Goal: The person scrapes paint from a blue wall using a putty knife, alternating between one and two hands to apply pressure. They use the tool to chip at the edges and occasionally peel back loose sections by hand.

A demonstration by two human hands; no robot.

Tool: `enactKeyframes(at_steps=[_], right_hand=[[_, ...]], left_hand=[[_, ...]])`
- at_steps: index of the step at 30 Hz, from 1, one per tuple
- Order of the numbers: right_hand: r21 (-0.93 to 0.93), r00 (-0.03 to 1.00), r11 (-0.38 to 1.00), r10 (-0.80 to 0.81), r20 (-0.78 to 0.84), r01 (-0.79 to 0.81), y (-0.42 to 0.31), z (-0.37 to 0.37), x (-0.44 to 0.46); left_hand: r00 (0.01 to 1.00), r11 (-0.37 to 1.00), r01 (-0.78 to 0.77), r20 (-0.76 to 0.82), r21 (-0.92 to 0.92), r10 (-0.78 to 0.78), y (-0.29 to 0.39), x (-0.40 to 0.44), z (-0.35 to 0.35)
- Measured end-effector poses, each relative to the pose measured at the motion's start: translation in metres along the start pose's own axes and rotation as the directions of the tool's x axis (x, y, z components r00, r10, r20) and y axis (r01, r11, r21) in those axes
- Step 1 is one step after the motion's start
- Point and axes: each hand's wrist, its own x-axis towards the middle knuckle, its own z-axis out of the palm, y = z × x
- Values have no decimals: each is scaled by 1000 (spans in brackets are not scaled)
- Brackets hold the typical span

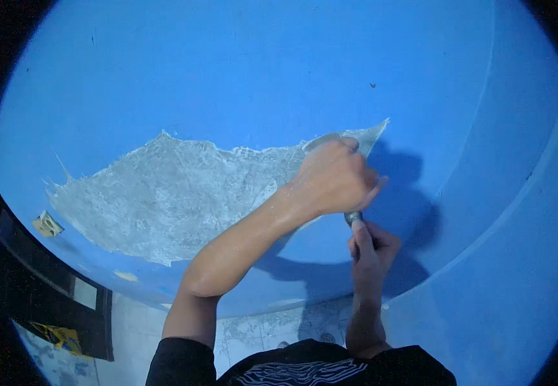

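A rough grey bare patch (pixel 157 199) with a jagged edge spreads across the blue wall (pixel 260 64). Over the patch's right end, my left hand (pixel 340 170) is closed on a scraper, whose pale grey blade (pixel 321 141) shows beyond the knuckles, against the wall. Just below, my right hand (pixel 370 251) is closed round a dark handle (pixel 353 219), its thumb along it. The handle's upper part goes out of sight behind my left hand, so whether it belongs to the same scraper cannot be told.
Dark furniture (pixel 54 276) stands at the lower left, with a yellow item (pixel 60 336) on it. A small tan piece (pixel 48 223) sticks out near the patch's left end. Pale floor tiles (pixel 247 334) show below the wall. On the right, the wall curves past a vertical edge.
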Motion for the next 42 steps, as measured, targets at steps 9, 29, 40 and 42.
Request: enactKeyframes(at_steps=[9,29,40,42], right_hand=[[-299,998,954,-13,61,31,-25,-30,14],[-173,978,981,-53,200,88,-16,-45,34],[-170,976,970,-150,155,176,-10,-24,28],[-189,986,972,-119,115,139,-21,-19,21]], left_hand=[[989,995,102,-110,14,-100,9,6,1],[984,991,121,-141,58,-112,22,7,20],[995,994,71,-80,86,-64,14,1,8],[990,992,94,-114,86,-84,15,7,-3]])
